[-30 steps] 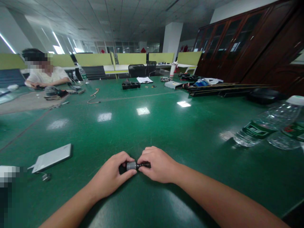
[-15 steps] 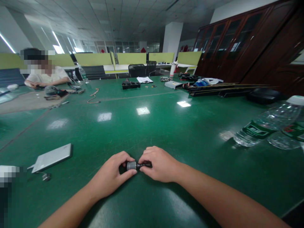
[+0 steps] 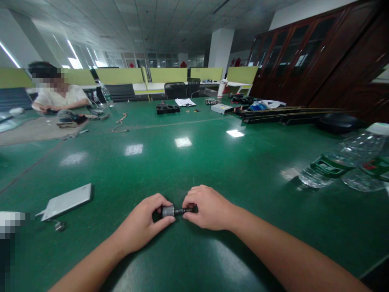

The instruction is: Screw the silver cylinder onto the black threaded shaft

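Just above the green tabletop's near middle lies a small part made of a grey metal cylinder (image 3: pixel 168 211) with a thin dark shaft (image 3: pixel 180 211) running out to the right. It looks like a motor rotor. The thumb and fingers of my left hand (image 3: pixel 146 221) grip the cylinder from the left. My right hand (image 3: pixel 208 209) pinches the dark outer end of the shaft between thumb and curled fingers. Some of that end is hidden by the fingers. A short stretch of shaft shows between the two hands.
To the left lie a flat silver-white box (image 3: pixel 67 202) and a small metal piece (image 3: pixel 60 226). Clear water bottles (image 3: pixel 328 168) stand at the right. Further back are a black tray (image 3: pixel 167 108), a cord (image 3: pixel 120 123) and long dark strips (image 3: pixel 273 115). A person (image 3: pixel 60 97) sits at far left.
My right hand has slid to the right along the shaft, away from the cylinder, baring more of the shaft. My left hand stays in place on the cylinder.
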`<state>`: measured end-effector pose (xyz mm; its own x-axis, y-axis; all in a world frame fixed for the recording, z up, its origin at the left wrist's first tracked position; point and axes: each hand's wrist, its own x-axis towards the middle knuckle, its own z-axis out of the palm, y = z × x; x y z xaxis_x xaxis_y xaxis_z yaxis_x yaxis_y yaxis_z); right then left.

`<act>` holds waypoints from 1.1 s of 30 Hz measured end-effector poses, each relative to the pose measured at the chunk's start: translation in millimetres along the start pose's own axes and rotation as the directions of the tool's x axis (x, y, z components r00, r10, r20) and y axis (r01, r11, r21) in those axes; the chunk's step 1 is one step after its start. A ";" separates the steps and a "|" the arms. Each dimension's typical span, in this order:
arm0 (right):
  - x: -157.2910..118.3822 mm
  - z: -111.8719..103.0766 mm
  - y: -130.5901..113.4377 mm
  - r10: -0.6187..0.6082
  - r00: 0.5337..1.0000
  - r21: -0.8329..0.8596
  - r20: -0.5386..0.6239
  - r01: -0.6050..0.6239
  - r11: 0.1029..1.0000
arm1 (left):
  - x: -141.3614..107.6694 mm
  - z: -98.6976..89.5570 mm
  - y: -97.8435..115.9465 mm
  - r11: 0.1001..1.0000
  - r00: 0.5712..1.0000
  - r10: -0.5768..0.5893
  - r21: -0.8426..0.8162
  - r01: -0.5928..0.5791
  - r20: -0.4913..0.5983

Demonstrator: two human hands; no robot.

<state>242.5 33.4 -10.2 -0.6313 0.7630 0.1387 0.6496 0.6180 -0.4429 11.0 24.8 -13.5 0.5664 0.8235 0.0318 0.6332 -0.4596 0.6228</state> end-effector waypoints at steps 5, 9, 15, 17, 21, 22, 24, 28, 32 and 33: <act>-3.3 -13.3 -0.9 0.073 0.995 -0.018 0.073 -0.072 0.997 | -1.2 -1.5 -1.0 1.000 1.000 0.004 0.000 -0.004 0.003; -7.3 -23.2 4.3 0.211 0.971 -0.054 0.117 -0.206 0.977 | -2.8 -2.5 -1.8 1.000 1.000 0.002 0.001 -0.002 0.005; -8.5 -21.6 10.6 0.166 0.981 0.031 0.098 -0.170 0.985 | -4.6 -4.2 0.3 1.000 1.000 0.008 0.004 -0.008 0.003; -8.2 -19.5 10.1 0.146 0.986 0.048 0.086 -0.151 0.987 | -4.8 -4.4 1.1 1.000 1.000 0.007 0.004 -0.007 0.000; -6.6 -14.7 7.5 0.134 0.989 0.060 0.062 -0.137 0.989 | -4.4 -3.4 0.9 1.000 1.000 0.007 -0.004 -0.007 -0.003; -5.6 -12.6 6.6 0.123 0.991 0.063 0.054 -0.126 0.990 | -4.2 -2.9 0.5 1.000 1.000 0.009 -0.006 -0.009 -0.005; -3.1 -6.7 4.1 0.086 0.996 0.082 0.037 -0.089 0.993 | -3.3 -1.6 -0.5 1.000 1.000 0.014 -0.013 -0.014 -0.013; 1.6 5.7 -2.1 0.020 1.000 0.139 -0.001 -0.019 0.990 | -1.3 -0.2 -0.8 0.999 0.999 0.030 -0.020 -0.030 -0.026; 1.8 9.0 -4.5 0.016 1.000 0.132 -0.011 -0.014 0.991 | -0.1 -0.6 0.3 0.999 0.999 0.048 -0.023 -0.048 -0.015; 1.3 8.8 -4.2 0.017 1.000 0.133 -0.013 -0.015 0.991 | 0.0 -0.6 0.5 0.999 0.999 0.047 -0.025 -0.047 -0.013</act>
<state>235.2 30.1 -15.9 -0.6147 0.7756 0.1433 0.5965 0.5760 -0.5589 11.0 24.8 -12.7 0.5884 0.8054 0.0713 0.5923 -0.4894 0.6401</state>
